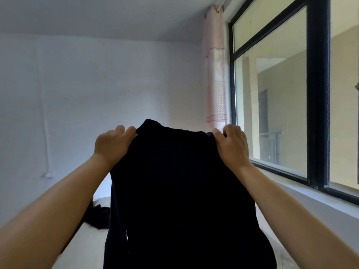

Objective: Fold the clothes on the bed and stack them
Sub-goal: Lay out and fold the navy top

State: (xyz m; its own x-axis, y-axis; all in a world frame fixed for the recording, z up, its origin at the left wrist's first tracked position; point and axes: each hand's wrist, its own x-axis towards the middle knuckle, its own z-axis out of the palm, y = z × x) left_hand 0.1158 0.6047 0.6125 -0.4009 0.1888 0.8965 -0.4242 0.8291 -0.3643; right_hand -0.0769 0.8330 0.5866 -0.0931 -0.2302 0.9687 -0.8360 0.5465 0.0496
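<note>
A dark navy garment hangs in the air in front of me, held up by its top edge. My left hand pinches its upper left corner and my right hand pinches its upper right corner. The cloth drapes straight down and hides most of the bed below. Another dark piece of clothing lies crumpled on the bed to the lower left, partly hidden behind the held garment and my left arm.
A white wall stands ahead. A large dark-framed window with a grey sill runs along the right. A pink patterned curtain hangs in the corner. A white pipe runs down the wall at left.
</note>
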